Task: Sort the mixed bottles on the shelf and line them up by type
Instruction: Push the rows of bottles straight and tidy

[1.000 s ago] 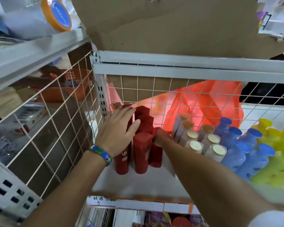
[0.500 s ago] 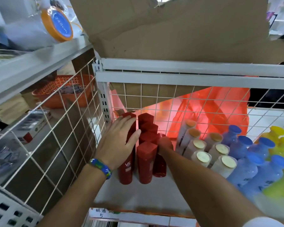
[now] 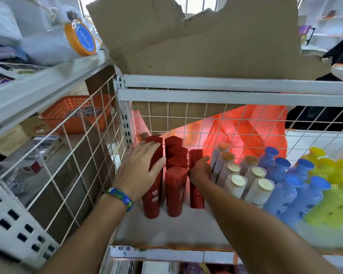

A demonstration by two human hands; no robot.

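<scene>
Left hand [image 3: 141,171] presses flat, fingers straight, on the left red row [image 3: 152,202]; right hand [image 3: 200,169] curls round the upright lone bottle [image 3: 195,156], just right of both rows.

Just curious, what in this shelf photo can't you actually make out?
- Head view, left row of red bottles: the left hand lies over it, so its count is hidden.
- Head view, right hand: its back hides its fingers, so a grip on the lone red bottle is unclear.
- Head view, yellow bottles: blurred, and cut off by the right edge.
- Head view, blue bottles: labels too blurred to read.
</scene>
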